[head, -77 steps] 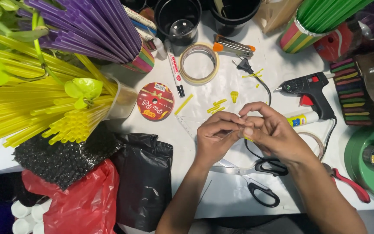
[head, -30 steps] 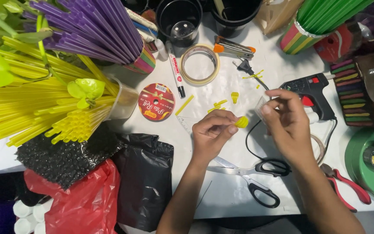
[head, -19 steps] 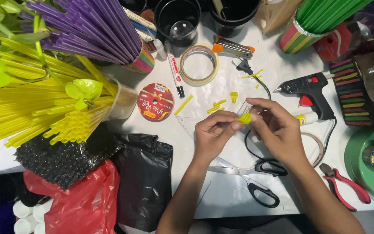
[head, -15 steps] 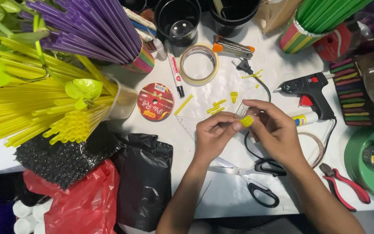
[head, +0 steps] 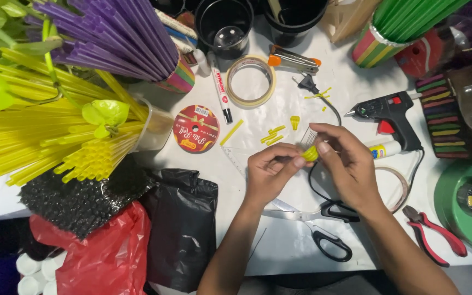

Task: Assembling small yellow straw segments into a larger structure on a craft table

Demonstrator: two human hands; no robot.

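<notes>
- Two bare hands worked over the white table (head: 301, 251): the left hand (head: 271, 172) and the right hand (head: 345, 164), fingertips meeting at one small yellow straw piece (head: 311, 153).
- The left hand was pinched on that piece between thumb and fingers; the right hand's thumb and forefinger pressed on it from the other side, so both grasped the same bit.
- The piece sat between the two sets of fingertips, lifted off the table, just above a clear ruler (head: 236, 158) and near the black cord (head: 315, 188).
- Counted on the table: one pair of black-handled scissors (head: 323, 229), one black glue gun (head: 386, 112), one pair of red pliers (head: 432, 235), one roll of tape (head: 251, 81), one red ribbon spool (head: 196, 128), one marker (head: 219, 93), one stapler (head: 293, 59).
- Several loose yellow straw cuttings (head: 274, 134) lay scattered just beyond the hands; the exact number was hard to tell.
- One bundle of purple straws (head: 110, 38), one of yellow straws (head: 45, 136) and one of green straws (head: 411, 16) stood around the edge.
- One black bag (head: 184, 229) and one red bag (head: 94, 257) lay at the near left.
- Compared with a second before, the hands had closed together again: then the right hand was raised apart toward the glue gun while the left held the piece alone.
</notes>
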